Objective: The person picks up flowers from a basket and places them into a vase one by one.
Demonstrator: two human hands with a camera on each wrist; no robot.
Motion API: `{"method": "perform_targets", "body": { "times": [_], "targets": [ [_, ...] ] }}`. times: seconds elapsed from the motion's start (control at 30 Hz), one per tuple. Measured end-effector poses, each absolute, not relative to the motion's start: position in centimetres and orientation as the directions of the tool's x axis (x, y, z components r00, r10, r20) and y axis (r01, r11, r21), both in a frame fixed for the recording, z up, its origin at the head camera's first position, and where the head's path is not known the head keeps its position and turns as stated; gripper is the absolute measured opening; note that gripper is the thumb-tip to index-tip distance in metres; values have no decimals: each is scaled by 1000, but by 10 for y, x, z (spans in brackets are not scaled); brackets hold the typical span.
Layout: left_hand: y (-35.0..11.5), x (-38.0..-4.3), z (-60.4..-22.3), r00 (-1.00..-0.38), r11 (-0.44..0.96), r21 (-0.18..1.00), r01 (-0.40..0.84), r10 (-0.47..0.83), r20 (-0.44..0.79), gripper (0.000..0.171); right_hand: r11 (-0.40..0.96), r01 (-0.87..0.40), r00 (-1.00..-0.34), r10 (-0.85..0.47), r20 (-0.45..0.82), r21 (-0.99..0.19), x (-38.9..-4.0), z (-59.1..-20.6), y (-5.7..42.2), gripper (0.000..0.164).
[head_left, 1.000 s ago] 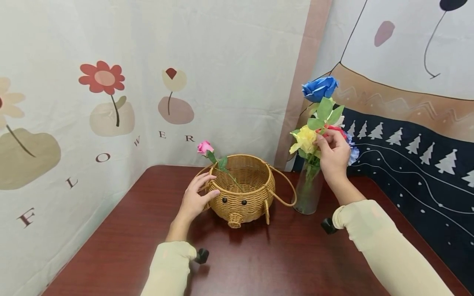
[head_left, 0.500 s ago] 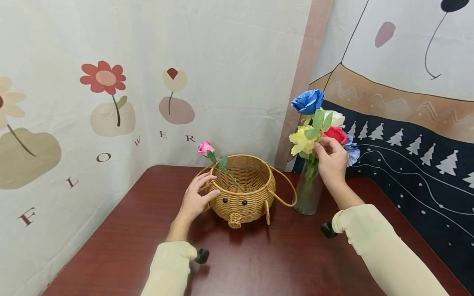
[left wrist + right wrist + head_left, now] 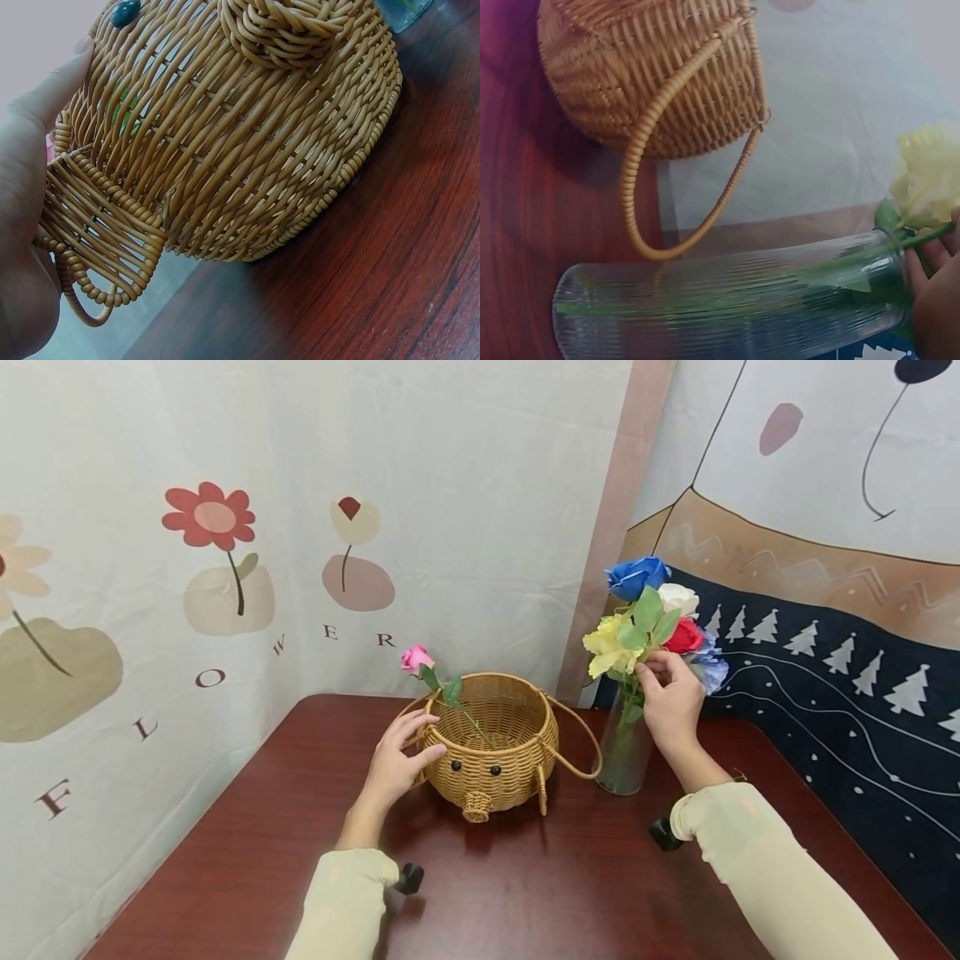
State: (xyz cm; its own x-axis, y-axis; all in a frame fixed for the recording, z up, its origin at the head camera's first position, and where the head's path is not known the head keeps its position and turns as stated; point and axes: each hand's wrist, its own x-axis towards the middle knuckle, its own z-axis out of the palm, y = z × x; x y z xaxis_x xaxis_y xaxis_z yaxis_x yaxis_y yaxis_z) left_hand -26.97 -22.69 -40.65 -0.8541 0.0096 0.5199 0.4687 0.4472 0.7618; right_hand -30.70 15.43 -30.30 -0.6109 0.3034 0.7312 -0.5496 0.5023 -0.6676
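My left hand point(image 3: 397, 756) holds the left side of a pig-faced wicker basket point(image 3: 487, 785), fingers at its rim and thumb on the front. In the left wrist view that thumb point(image 3: 60, 86) lies along the weave beside the basket's ear point(image 3: 105, 225). A pink rose point(image 3: 416, 659) leans out over the rim, its stem inside. My right hand point(image 3: 671, 697) pinches the leafy stem of a blue rose point(image 3: 637, 578) above a clear ribbed vase point(image 3: 624, 752). Yellow point(image 3: 613, 645), white point(image 3: 678, 599), red point(image 3: 684, 636) and pale blue flowers point(image 3: 708, 664) crowd around those fingers.
The basket's loop handle point(image 3: 588, 743) sticks out to the right, close to the vase. Both stand on a dark red wooden table point(image 3: 480, 893). Behind it hang a printed flower cloth point(image 3: 480, 527) and a dark cloth with white trees point(image 3: 847, 693).
My right hand has come down a little, and the blue rose with its leaves has sunk toward the vase. The left hand and the basket have stayed in place.
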Motion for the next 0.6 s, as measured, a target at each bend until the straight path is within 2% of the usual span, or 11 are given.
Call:
{"method": "perform_targets", "body": {
  "times": [0.37, 0.6],
  "targets": [
    [-228, -271, -407, -860, 462, 762, 454, 2, 511, 43, 609, -476, -592, 311, 744, -634, -304, -319, 157, 13],
    [-228, -271, -408, -856, 468, 756, 458, 3, 516, 43, 621, -480, -582, 304, 755, -620, -302, -325, 156, 13]
  ]
}}
